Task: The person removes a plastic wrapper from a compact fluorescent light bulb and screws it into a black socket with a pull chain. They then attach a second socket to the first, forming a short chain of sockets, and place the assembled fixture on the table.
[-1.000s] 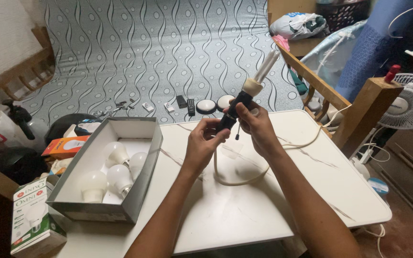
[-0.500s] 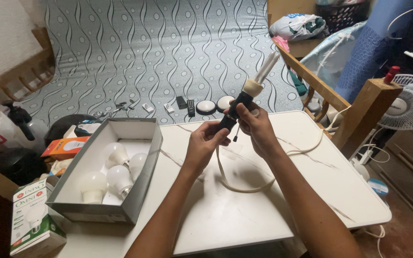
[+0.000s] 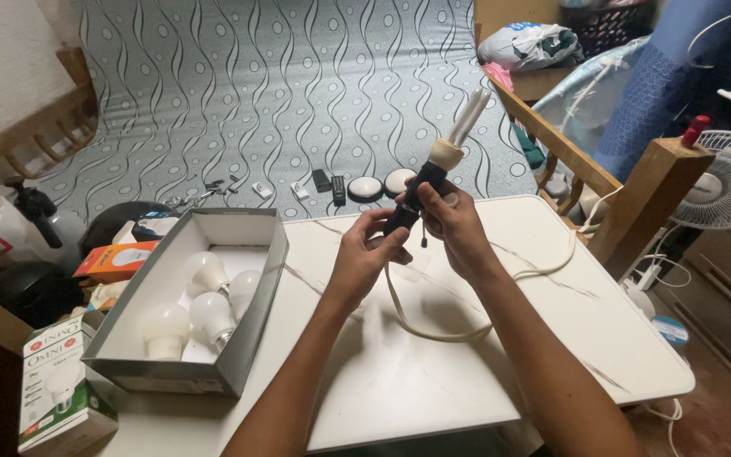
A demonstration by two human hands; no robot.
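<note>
Both hands meet above the middle of the white tabletop (image 3: 552, 279), lifting a black lamp socket (image 3: 412, 199) clear of the surface so it can be turned freely. The right hand (image 3: 454, 228) is wrapped around the socket's upper part, fingers closed on it, and holds it tilted towards one o'clock, so that the white tube bulb (image 3: 467, 123) seated in its top points up and away from the person. The left hand (image 3: 365, 254) pinches the socket's lower end between thumb and fingertips, steadying the base from about seven o'clock of the other hand. A cream cord (image 3: 433, 326) hangs from the socket's bottom and loops slack on the tabletop, then trails off towards three o'clock, its slack leaving the socket free to move. At nine o'clock of the hands, well apart, an open grey cardboard box (image 3: 251, 326) lies at the table's left side with several round white bulbs (image 3: 205, 292) lying loose inside, within easy reach. Beyond the tabletop, at twelve o'clock, small dark remotes (image 3: 332, 184) and two round discs lie on the patterned bed (image 3: 255, 101).
</note>
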